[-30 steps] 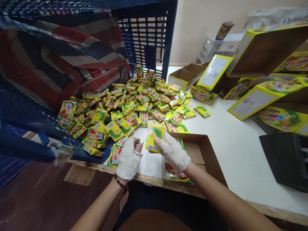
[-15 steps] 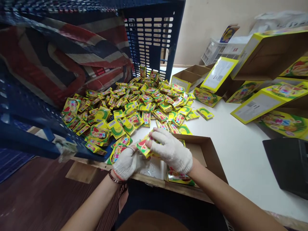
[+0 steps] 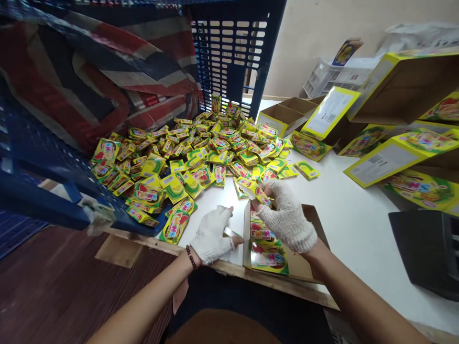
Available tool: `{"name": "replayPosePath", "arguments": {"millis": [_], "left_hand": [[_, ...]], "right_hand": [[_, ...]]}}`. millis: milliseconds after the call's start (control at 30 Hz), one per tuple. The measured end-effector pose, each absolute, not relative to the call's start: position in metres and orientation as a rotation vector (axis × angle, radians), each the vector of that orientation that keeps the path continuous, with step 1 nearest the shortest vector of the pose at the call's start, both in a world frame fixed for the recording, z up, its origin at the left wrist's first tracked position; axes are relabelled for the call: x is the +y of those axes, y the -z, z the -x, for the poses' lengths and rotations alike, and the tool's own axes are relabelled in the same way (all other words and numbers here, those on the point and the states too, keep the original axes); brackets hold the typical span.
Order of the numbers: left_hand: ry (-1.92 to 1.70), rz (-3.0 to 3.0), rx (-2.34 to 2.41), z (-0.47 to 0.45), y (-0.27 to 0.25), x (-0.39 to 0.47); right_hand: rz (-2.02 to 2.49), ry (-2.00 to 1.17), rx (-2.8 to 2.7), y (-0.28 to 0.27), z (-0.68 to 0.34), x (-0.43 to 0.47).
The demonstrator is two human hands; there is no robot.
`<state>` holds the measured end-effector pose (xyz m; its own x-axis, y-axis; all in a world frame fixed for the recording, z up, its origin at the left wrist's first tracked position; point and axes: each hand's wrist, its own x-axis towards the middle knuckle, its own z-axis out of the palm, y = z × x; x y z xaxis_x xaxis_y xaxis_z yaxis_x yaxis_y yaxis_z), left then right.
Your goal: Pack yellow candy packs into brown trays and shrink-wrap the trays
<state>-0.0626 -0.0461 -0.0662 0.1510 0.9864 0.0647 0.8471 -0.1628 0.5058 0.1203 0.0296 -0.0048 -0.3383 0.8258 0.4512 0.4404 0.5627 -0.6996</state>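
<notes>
Although my left hand [image 3: 212, 235] met my right hand [image 3: 289, 220] moments ago, they have parted, leaving the pack [image 3: 263, 197] clamped in the right grip alone, by the carton's [image 3: 302, 265] far-left corner; left of the carton, I cannot tell the left grip.

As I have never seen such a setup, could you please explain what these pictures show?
There is no machine here, only a person's left hand and right hand in pale fingerless gloves. One camera worn on the head, looking forward and down, takes all the pictures. Small boxes spread from a blue crate onto a white table. The right hand holds one box near the far edge of an open carton with more boxes inside; what the left hand may hold is unclear.
</notes>
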Motion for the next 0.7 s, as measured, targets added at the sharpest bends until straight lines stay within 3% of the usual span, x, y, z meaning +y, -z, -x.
{"name": "replayPosePath", "arguments": {"millis": [133, 267, 367, 500, 700], "left_hand": [[-0.324, -2.193, 1.597, 0.060, 0.071, -0.045], [-0.650, -1.561, 1.613, 0.079, 0.071, -0.047], [-0.836, -0.981, 1.201, 0.091, 0.064, -0.048], [-0.807, -0.464, 0.871, 0.094, 0.058, -0.050], [-1.410, -0.348, 0.800, 0.077, 0.057, -0.054]], "right_hand": [[1.046, -0.859, -2.039, 0.001, -0.122, 0.021], [0.913, -0.953, -2.185, 0.002, -0.115, 0.011], [0.611, -0.733, -2.509, 0.007, -0.106, 0.006], [0.310, -0.399, -2.761, 0.015, -0.097, 0.002], [1.002, -0.697, -1.994, 0.021, -0.084, 0.004]]}}
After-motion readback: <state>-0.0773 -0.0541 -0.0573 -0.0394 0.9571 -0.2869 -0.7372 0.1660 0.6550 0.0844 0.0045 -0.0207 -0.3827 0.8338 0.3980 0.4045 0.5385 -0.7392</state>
